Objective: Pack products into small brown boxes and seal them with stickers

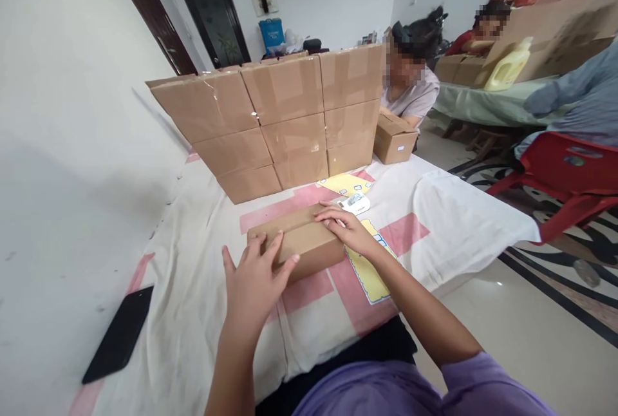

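A brown cardboard box [309, 245] lies on the cloth-covered table in front of me, its top flaps folded down along a middle seam. My left hand [255, 274] rests on the near left part of the box, fingers spread. On the box's right end lies my right hand [345, 226], fingers stretched over the top. Just beyond that hand is a small white device [356, 203] with a display-like patch. A yellow patterned sheet [367, 274] sits partly under my right forearm.
Stacked cardboard boxes [290, 120] form a wall at the table's back. Beside it a person [410, 81] handles an open box [394, 139]. A black phone-like slab [119, 333] lies at the left edge. A red chair [570, 171] stands at right, near another person's sleeve.
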